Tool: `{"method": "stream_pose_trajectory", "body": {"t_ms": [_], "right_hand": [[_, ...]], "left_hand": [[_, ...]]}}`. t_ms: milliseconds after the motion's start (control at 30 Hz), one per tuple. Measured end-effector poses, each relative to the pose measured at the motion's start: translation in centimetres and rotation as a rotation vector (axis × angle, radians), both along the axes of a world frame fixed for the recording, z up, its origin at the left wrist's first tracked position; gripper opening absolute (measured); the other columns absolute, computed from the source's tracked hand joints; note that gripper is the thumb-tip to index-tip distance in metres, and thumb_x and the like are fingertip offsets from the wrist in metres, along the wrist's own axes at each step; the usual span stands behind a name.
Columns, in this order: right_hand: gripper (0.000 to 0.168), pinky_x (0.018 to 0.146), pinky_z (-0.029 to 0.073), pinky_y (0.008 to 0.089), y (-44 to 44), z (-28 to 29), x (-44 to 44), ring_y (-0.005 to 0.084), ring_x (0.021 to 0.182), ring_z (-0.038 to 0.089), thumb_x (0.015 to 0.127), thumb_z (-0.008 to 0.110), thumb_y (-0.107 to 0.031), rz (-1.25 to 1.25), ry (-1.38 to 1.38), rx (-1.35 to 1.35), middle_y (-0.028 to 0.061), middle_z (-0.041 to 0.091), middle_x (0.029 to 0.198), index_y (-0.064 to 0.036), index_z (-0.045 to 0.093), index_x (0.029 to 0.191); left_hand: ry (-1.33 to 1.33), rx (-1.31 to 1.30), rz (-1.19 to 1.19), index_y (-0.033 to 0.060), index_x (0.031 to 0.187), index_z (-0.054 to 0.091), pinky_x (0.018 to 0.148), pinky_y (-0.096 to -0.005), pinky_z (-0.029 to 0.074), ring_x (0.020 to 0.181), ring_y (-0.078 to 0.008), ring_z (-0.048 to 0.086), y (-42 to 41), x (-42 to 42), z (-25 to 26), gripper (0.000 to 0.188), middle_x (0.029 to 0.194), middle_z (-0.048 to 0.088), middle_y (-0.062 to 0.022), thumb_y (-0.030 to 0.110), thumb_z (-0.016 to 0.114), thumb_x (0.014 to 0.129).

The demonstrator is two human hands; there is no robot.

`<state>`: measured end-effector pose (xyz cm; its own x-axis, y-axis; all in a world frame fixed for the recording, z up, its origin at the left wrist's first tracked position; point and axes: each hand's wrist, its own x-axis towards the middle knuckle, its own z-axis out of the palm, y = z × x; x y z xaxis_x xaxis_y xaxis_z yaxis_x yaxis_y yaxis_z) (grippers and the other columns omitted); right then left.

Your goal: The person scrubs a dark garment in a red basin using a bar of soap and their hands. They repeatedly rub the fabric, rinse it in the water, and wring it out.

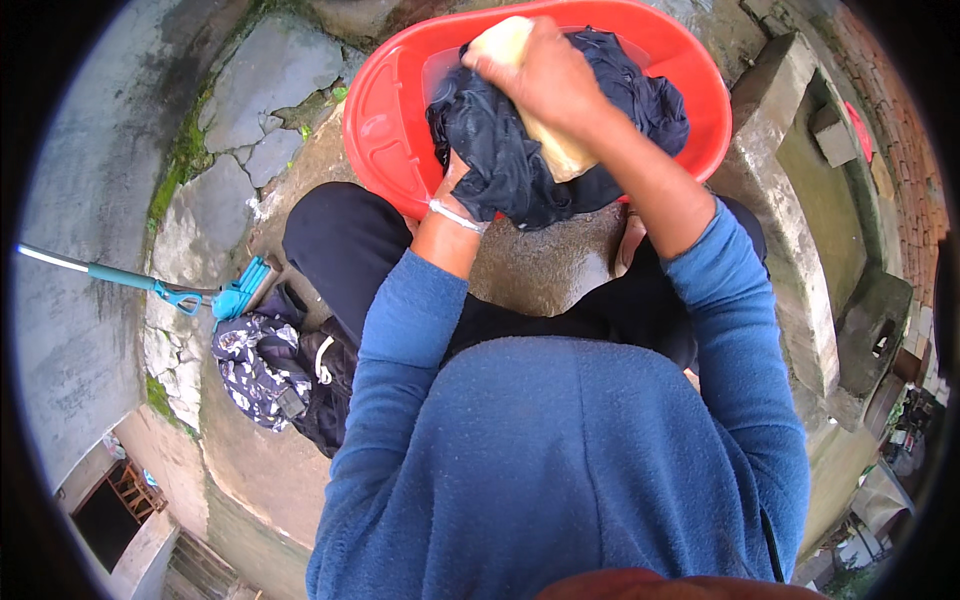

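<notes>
Before me a red plastic tub (382,135) holds a wet bundle of dark cloth (495,157), part of which hangs over the near rim. My right hand (551,71) grips a pale yellow oblong block or packet (562,154) lying across the cloth; its exact kind is unclear. The hand looks slightly blurred. My left hand (455,180), below a silver-coloured bangle (455,216), reaches under the near left part of the cloth and holds it up. Cloth hides its fingers. Some water shows in the tub around the bundle.
Left of my knee, a patterned dark garment (259,367) and other dark clothing lie on concrete. A turquoise-headed squeeze mop (240,292) lies beside them. Cracked slabs (270,67) border the wall at left. A concrete trough (787,195) stands close on the right.
</notes>
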<state>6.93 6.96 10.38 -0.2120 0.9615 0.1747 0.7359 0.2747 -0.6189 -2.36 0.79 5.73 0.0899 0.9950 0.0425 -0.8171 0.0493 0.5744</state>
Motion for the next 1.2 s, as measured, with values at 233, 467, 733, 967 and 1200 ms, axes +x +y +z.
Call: {"method": "stream_pose_trajectory", "body": {"t_ms": [233,467,733,967,1200], "right_hand": [[0.084,0.096,0.04,0.046,-6.1,-0.5,-1.2,0.0362,0.109,0.055,0.068,0.074,-0.058,0.42,0.006,0.605,0.0245,0.055,0.116,0.007,0.05,0.115],[0.075,0.08,0.05,0.0436,-1.2,1.1,0.2,0.0361,0.089,0.065,0.069,0.073,-0.057,0.019,0.118,-0.024,0.0231,0.064,0.092,0.006,0.054,0.106],[0.085,0.093,0.041,0.0464,-4.6,-1.4,-0.6,0.0361,0.108,0.053,0.066,0.075,-0.059,0.404,0.013,0.435,0.0219,0.054,0.117,0.003,0.047,0.116],[0.022,0.063,0.05,0.0305,1.1,-1.6,0.6,0.0191,0.073,0.062,0.083,0.063,-0.013,-0.249,0.733,0.232,0.0079,0.063,0.082,-0.001,0.058,0.1],[0.027,0.043,0.048,0.0288,1.3,-2.4,4.1,0.0151,0.052,0.053,0.089,0.062,-0.031,-0.058,0.931,-1.027,0.0023,0.05,0.07,-0.006,0.056,0.098]], "left_hand": [[0.298,0.484,0.146,0.0068,0.13,0.045,0.101,-0.0348,0.041,0.117,-0.0199,0.051,1.6,-1.3,-4.8,0.038,0.125,0.052,-0.0066,0.03,0.044,0.099],[1.131,0.454,0.351,0.0059,0.131,0.044,0.105,-0.0385,0.037,0.12,-0.0228,0.049,-0.1,-1.2,-1.4,0.046,0.13,0.05,-0.0093,0.037,0.042,0.097],[0.76,0.212,0.212,0.0039,0.131,0.046,0.107,-0.0417,0.036,0.121,-0.0262,0.05,-0.2,-1.7,-0.7,0.049,0.131,0.052,-0.0129,0.039,0.036,0.098],[0.649,0.325,0.26,0.0006,0.132,0.045,0.106,-0.0454,0.041,0.122,-0.0309,0.052,-0.7,-2.7,1.0,0.059,0.133,0.051,-0.0175,0.048,0.036,0.097],[0.322,0.14,0.237,0.0019,0.132,0.044,0.106,-0.0429,0.041,0.121,-0.0301,0.051,-0.9,-3.4,1.6,0.049,0.132,0.051,-0.0148,0.038,0.042,0.098]]}}
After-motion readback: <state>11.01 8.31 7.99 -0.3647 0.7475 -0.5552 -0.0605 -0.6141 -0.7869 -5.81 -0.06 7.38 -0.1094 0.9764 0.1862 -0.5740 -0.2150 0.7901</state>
